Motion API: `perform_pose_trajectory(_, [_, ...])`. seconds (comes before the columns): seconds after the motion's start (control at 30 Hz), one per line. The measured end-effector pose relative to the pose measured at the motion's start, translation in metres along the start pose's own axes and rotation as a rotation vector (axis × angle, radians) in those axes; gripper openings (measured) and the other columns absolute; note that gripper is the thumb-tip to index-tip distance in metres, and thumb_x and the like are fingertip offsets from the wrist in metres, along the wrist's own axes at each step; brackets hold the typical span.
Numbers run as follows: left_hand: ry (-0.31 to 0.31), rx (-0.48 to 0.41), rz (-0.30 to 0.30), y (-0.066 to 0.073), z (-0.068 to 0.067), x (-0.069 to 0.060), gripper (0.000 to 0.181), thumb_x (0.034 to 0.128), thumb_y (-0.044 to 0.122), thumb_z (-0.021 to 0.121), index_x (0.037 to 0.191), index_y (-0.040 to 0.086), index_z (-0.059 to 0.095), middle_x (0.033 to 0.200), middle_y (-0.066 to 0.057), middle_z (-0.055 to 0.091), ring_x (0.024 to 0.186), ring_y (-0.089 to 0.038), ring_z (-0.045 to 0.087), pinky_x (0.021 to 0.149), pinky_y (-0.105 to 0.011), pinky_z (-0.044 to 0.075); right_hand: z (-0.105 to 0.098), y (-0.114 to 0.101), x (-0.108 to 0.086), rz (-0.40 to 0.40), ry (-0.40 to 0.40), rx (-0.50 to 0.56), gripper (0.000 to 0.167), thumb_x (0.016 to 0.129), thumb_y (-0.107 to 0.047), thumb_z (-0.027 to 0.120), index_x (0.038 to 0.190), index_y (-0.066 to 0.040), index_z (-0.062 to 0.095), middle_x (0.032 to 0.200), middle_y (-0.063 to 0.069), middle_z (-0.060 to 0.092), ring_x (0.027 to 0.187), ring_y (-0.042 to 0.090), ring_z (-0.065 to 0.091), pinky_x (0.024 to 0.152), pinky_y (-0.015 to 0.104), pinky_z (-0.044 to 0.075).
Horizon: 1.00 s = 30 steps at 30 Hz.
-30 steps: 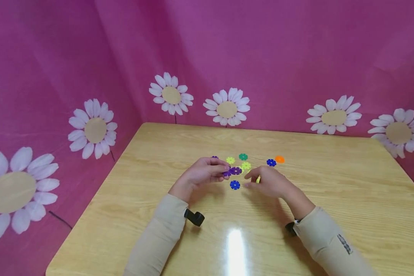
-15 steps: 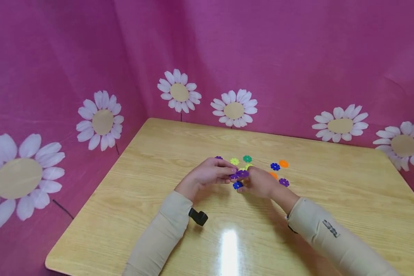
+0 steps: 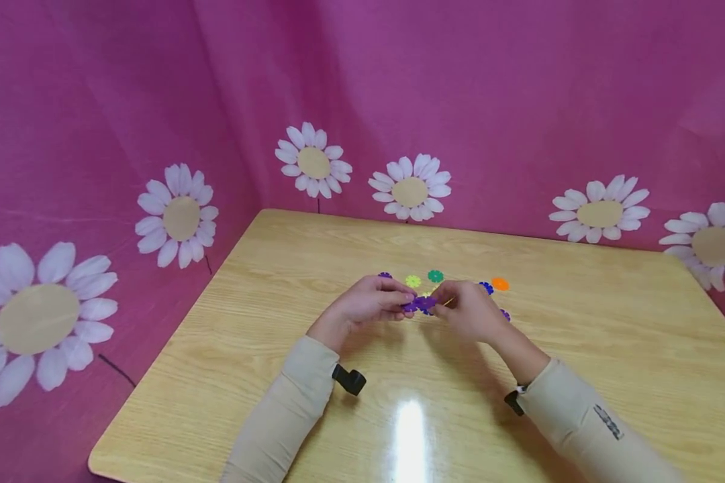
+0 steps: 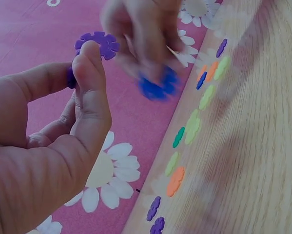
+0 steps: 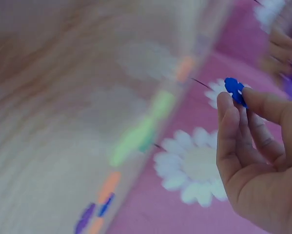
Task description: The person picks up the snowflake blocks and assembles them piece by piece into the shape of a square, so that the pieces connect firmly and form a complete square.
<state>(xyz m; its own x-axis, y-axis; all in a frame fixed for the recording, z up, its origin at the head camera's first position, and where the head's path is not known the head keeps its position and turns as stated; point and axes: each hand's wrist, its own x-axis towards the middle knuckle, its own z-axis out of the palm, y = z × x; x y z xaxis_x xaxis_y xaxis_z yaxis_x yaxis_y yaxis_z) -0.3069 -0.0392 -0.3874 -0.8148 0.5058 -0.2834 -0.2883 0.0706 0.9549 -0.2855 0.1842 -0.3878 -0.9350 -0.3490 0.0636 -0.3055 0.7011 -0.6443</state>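
Note:
Between thumb and fingers, my left hand point(image 3: 368, 303) pinches joined purple notched plastic discs point(image 4: 109, 45); part of them is covered by the fingers. A blue notched disc point(image 5: 235, 91) is pinched by the thumb and fingers of my right hand point(image 3: 471, 312). The left wrist view shows this blue disc blurred, close to the purple ones. Both hands are raised over the wooden table point(image 3: 266, 416), facing each other with the discs between them. Whether blue and purple touch cannot be told.
Loose discs lie behind the hands: green point(image 3: 436, 276), yellow point(image 3: 413, 281), orange point(image 3: 500, 284), another blue one point(image 3: 487, 288) and a purple one point(image 3: 385, 276). A pink cloth with daisies point(image 3: 483, 121) stands behind the table's far edge. Black wrist mounts point(image 3: 350, 381) sit at the sleeves.
My right hand reached left to the blue disc on the table, took it and lifted it beside the purple discs. The left hand kept its hold. The head view shifted slightly.

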Motion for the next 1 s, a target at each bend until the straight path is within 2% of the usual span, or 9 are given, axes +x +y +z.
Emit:
perform_pose_trajectory(0.13, [0.019,0.033,0.018,0.002,-0.002,0.000,0.027,0.0998,0.013,0.060,0.120,-0.003,0.066,0.101,-0.013,0.072,0.082,-0.014,0.071,0.075,-0.024,0.059,-0.022,-0.010,-0.012,0.022,0.103,0.111,0.012,0.091,-0.014,0.072,0.097,-0.003,0.072,0.088,0.010,0.074,0.078,0.026,0.070,0.064,0.031,0.057])
perform_pose_trajectory(0.33, [0.016,0.040,0.009,0.001,-0.003,-0.002,0.026,0.0983,0.011,0.062,0.120,-0.004,0.066,0.101,-0.012,0.070,0.080,-0.014,0.069,0.075,-0.024,0.059,-0.040,-0.012,-0.031,0.114,0.107,0.239,0.023,0.091,-0.020,0.073,0.105,-0.001,0.071,0.095,0.013,0.074,0.077,0.019,0.073,0.069,0.030,0.060])
perform_pose_trajectory(0.43, [-0.003,0.046,0.007,0.000,-0.001,-0.002,0.026,0.0985,0.010,0.062,0.120,-0.004,0.066,0.100,-0.011,0.071,0.080,-0.014,0.069,0.075,-0.024,0.058,-0.042,-0.011,-0.040,0.159,0.101,0.294,0.025,0.091,-0.020,0.073,0.106,0.000,0.069,0.095,0.014,0.073,0.078,0.016,0.073,0.071,0.028,0.061])
perform_pose_trajectory(0.57, [-0.008,0.041,0.008,-0.002,0.000,0.000,0.025,0.0988,0.010,0.061,0.120,-0.004,0.066,0.098,-0.009,0.071,0.081,-0.013,0.070,0.075,-0.024,0.058,-0.043,-0.010,-0.046,0.175,0.099,0.339,0.029,0.091,-0.020,0.074,0.107,0.003,0.068,0.095,0.015,0.073,0.079,0.016,0.073,0.073,0.028,0.061])
perform_pose_trajectory(0.8, [-0.013,0.028,-0.006,-0.003,0.002,0.000,0.027,0.0991,0.011,0.061,0.122,-0.002,0.065,0.106,-0.012,0.070,0.084,-0.014,0.070,0.079,-0.025,0.059,-0.044,-0.009,-0.049,0.217,0.080,0.439,0.031,0.091,-0.017,0.073,0.111,0.006,0.067,0.099,0.017,0.072,0.081,0.015,0.073,0.074,0.029,0.061])
perform_pose_trajectory(1.0, [-0.018,0.048,-0.008,-0.005,0.004,0.000,0.027,0.0992,0.014,0.061,0.123,0.000,0.066,0.107,-0.010,0.068,0.084,-0.014,0.068,0.080,-0.026,0.059,-0.041,-0.006,-0.050,0.209,0.054,0.486,0.032,0.091,-0.016,0.073,0.112,0.008,0.067,0.098,0.016,0.073,0.083,0.018,0.073,0.077,0.032,0.061])
